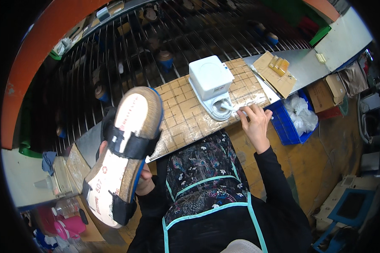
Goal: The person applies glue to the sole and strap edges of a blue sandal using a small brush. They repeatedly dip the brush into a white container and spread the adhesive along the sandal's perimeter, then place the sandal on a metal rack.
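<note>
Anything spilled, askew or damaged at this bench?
Nothing plainly spilled or damaged. The sandal in the left hand looks sound; no spill shows around the white container by the right hand. A crumpled blue cloth at far left looks untidy.

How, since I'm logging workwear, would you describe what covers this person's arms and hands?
Both arms wear long, dark sleeves: the right sleeve looks plain black and ends at the wrist; the left sleeve shows only in part. The right hand is bare, without a glove. The left hand is partly hidden, but its visible part is bare too.
</note>
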Tool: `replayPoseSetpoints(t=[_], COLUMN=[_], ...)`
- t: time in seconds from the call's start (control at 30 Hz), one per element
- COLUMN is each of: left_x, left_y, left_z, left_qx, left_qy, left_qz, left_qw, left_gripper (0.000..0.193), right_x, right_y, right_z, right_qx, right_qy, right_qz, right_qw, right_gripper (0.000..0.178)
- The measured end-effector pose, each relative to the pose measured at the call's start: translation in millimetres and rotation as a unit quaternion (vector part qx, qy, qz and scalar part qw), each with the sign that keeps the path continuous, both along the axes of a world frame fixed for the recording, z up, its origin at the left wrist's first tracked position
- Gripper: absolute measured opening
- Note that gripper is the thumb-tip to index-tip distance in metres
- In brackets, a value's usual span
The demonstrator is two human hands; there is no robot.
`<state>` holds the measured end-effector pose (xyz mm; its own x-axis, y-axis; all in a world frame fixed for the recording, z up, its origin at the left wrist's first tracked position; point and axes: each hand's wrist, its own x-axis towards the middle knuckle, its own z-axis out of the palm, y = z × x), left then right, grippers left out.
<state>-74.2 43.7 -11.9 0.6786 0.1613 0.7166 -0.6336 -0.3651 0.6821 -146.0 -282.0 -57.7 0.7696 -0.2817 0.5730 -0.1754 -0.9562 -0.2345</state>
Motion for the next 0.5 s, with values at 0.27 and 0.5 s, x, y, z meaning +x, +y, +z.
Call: replayPoseSetpoints(t=[0.27,0.5], left_x=[0,4], left_y=[21,19], left_z=[-36,12], left_qx=[-0.02,0.198], left_qy=[0.021,-0.088], left_qz=[0.121,0.111], left_qw=[0.992,0.97], left_gripper=[0.104,0.083], right_x=[19,11], right_y=[-5,-23], right_z=[0,4], right_qx=[-0.136,0.117], right_qy=[-0.004,0.108], right_qz=[0.038,0.032], right_qw=[0.99,0.987], right_gripper=[0.008,0.019])
